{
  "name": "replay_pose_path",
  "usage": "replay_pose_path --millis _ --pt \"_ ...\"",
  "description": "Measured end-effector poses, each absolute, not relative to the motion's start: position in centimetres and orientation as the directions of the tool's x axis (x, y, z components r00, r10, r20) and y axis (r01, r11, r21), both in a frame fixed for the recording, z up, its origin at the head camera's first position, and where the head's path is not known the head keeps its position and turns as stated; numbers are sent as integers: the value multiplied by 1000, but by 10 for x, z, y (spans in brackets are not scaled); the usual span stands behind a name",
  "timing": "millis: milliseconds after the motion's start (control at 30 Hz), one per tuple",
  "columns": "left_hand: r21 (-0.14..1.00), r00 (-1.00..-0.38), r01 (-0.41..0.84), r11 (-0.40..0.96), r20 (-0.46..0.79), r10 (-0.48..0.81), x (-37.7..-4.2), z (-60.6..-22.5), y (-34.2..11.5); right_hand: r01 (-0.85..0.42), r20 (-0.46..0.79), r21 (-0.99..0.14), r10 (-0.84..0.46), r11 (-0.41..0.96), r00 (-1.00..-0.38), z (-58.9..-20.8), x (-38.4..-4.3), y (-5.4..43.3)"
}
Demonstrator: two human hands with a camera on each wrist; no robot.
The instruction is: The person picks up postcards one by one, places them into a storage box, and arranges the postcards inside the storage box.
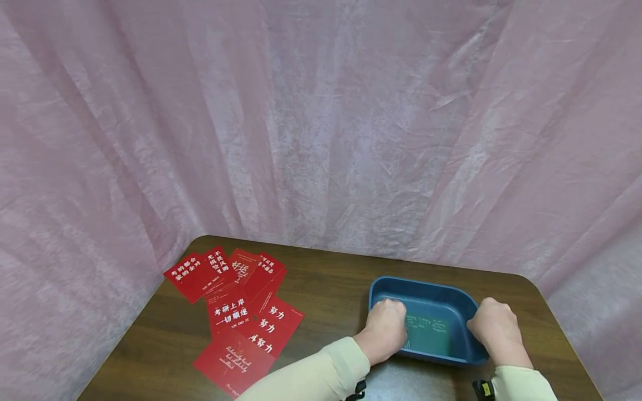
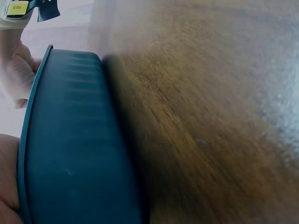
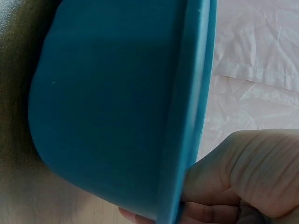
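Observation:
A blue plastic tray (image 1: 420, 283) with rounded corners is at the right part of the table. On its bottom lies a green card (image 1: 428, 335) with pale writing, partly covered by my left hand (image 1: 385, 331), which grips the tray's left rim. At the opposite end, my right hand (image 1: 497, 328) holds the right rim. In the right wrist view the thumb of that right hand (image 3: 247, 175) lies along the rim, with fingertips showing under it. The left wrist view has the tray's outer wall (image 2: 77, 140) close over the wood; whether its base touches is unclear.
Several red cards (image 1: 236, 312) with white writing overlap in a spread on the left part of the brown wooden table (image 1: 326, 289). A pink velvet curtain (image 1: 321, 128) hangs behind the table and at both sides.

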State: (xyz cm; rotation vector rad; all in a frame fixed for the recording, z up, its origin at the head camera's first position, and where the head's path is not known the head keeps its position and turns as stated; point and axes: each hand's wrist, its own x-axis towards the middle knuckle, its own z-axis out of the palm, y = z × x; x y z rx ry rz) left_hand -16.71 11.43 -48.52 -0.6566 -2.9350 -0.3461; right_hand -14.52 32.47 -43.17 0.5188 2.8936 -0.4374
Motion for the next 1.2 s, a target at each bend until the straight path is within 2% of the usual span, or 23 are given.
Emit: replay_pose_path --millis 67,300,433,600,767,1067,1200 --pt "205 -882 464 862 195 429 -167 -485 111 364 -222 -256 312 896 -924 -432 -145 324" --pt "265 -765 629 731 380 521 -174 -470 81 344 -215 -255 294 904 -931 -432 -145 325" --pt "318 -770 623 715 410 488 -185 -454 57 329 -208 -255 281 909 -937 -432 -145 325" --pt "403 -826 558 726 353 439 -201 -431 23 320 -192 -253 277 913 -941 -431 -144 325" --pt "415 -847 531 739 294 443 -214 -420 -19 332 -212 -260 282 907 -936 -433 -145 324" --pt "442 -895 442 781 156 418 -227 -432 -95 331 -203 -246 285 911 -937 -430 -141 325" --pt "425 -895 422 801 53 443 -225 -441 -117 328 -209 -243 281 913 -937 -428 -138 327"
